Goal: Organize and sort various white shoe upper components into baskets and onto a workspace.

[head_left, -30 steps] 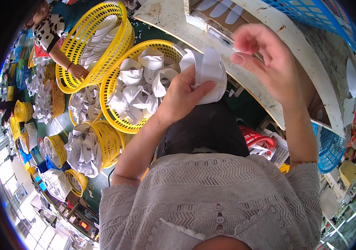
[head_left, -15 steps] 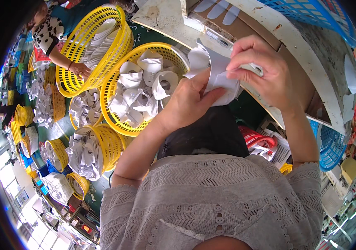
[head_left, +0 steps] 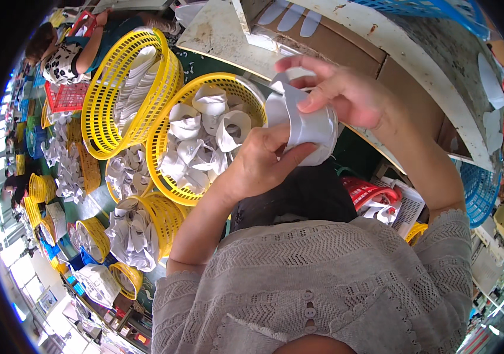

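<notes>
Above my lap I hold a white shoe upper (head_left: 311, 127), a thin, stiff-looking sheet curved into a loop. My left hand (head_left: 263, 158) grips its lower left part, thumb on the outer face and fingers partly hidden inside the curve. Over its upper right side my right hand (head_left: 349, 94) has its fingers spread and bent, the thumb against the white surface. Left of my hands, a yellow basket (head_left: 156, 177) is filled with similar white curled pieces (head_left: 210, 127).
A second yellow basket (head_left: 172, 88) with stacked white pieces stands behind. A worn bench (head_left: 222, 38) with a cardboard-lined shelf (head_left: 346, 53) bearing flat white shapes lies ahead. A red basket (head_left: 364, 192) sits at right below. A co-worker (head_left: 66, 62) is at far left.
My right hand has shifted left and its pinch has loosened into spread fingers. The white upper has turned slightly. The co-worker's hand has left the far yellow basket.
</notes>
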A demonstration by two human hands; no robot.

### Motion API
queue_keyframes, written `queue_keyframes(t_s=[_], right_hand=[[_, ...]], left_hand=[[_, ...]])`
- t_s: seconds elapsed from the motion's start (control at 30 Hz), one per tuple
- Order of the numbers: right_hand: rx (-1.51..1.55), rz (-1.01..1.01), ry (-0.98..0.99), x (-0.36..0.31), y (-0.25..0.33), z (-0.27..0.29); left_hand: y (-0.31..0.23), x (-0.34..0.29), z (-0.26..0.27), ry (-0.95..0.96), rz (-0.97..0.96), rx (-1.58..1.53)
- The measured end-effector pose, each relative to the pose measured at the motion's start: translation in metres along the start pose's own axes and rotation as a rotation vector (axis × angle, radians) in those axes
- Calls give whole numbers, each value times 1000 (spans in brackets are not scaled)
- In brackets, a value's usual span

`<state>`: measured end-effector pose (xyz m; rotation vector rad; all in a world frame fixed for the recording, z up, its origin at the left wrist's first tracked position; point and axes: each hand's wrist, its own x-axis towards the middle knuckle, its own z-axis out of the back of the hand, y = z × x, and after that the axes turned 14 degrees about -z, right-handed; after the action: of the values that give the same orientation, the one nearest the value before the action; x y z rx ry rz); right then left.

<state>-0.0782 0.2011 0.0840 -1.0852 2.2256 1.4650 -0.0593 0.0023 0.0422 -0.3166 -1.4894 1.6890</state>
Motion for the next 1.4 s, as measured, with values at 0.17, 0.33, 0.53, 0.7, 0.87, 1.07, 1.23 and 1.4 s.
queue_keyframes(t_s=[0.17, 0.33, 0.53, 0.7, 0.87, 1.07, 1.23, 1.4], right_hand=[[210, -168, 204, 18, -15, 5], [-80, 203, -184, 7, -18, 23], [-88, 274, -335, 3, -42, -16], [516, 100, -404, 13, -41, -5], [263, 142, -412, 17, -43, -12], [224, 40, -367, 13, -45, -12], [-254, 449, -627, 18, -65, -13], [177, 258, -302, 21, -59, -9]], left_hand=[[-1, -4, -3, 61, -105, 40], [5, -12, 8, -118, 105, -276], [7, -6, -4, -114, 156, -337], [10, 0, -7, -107, 192, -340], [14, -1, -8, -19, 226, -166], [14, 1, -7, -372, 284, -603], [24, 0, -8, -390, 224, -540], [27, -1, -7, -490, 261, -676]])
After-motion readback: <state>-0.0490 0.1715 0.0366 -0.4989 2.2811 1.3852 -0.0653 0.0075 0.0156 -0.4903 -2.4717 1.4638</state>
